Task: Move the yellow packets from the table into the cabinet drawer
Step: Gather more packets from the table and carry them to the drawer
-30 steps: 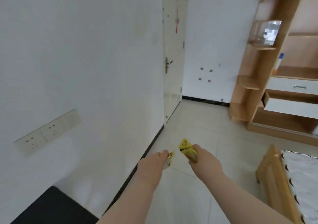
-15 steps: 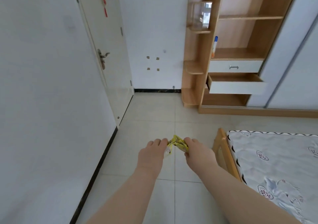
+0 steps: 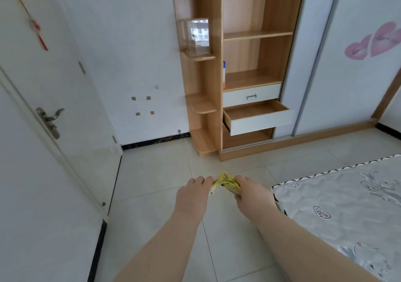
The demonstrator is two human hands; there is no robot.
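- Tiled floor (image 3: 156, 173) lies between us and the open drawer (image 3: 260, 124); a mattress (image 3: 347, 205) lies nearer, rightward.
- Our left hand (image 3: 192, 195) and right hand (image 3: 252, 194) both pinch crumpled yellow packets (image 3: 226, 183).

The yellow packets (image 3: 226, 183) are bunched together between my two hands. They are crumpled, glossy yellow with small dark print, and a paler end hangs down by my left fingertips. My left hand (image 3: 192, 197) pinches that end, while my right hand (image 3: 251, 192) grips the larger, scrunched part, which pokes up in a yellow peak above my fingers. I can't tell how many packets are in the bundle. They're held in the air, well apart from the cabinet drawer (image 3: 260, 124). That drawer — the lower of two in the wooden cabinet (image 3: 217, 86) — stands pulled out, with a white front panel and its light wooden inside showing.
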